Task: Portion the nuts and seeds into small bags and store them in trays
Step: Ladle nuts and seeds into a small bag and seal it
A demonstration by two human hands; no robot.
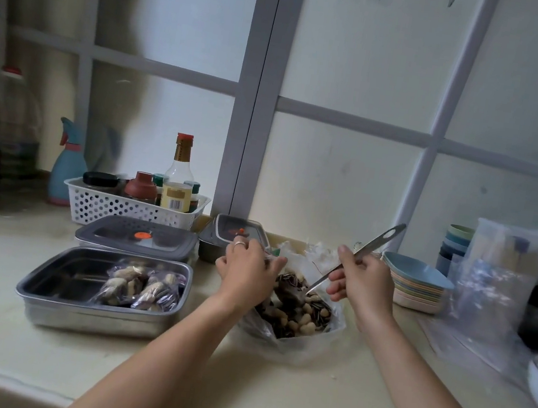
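A large clear bag (293, 342) of mixed peanuts and striped seeds (308, 316) lies open on the counter in front of me. My right hand (363, 283) grips the handle of a metal spoon (363, 251), its bowl dipped into the nuts. My left hand (248, 270) pinches a small clear bag (278, 262) at the pile's left edge. To the left a steel tray (41, 289) holds two filled small bags (141, 288).
A grey tray lid (107, 236) lies behind the steel tray, and a second lidded tray (239, 231) stands behind my left hand. A white basket (94, 203) holds bottles. Stacked pastel dishes (418, 287), cups (455, 247) and plastic packets (497, 291) fill the right.
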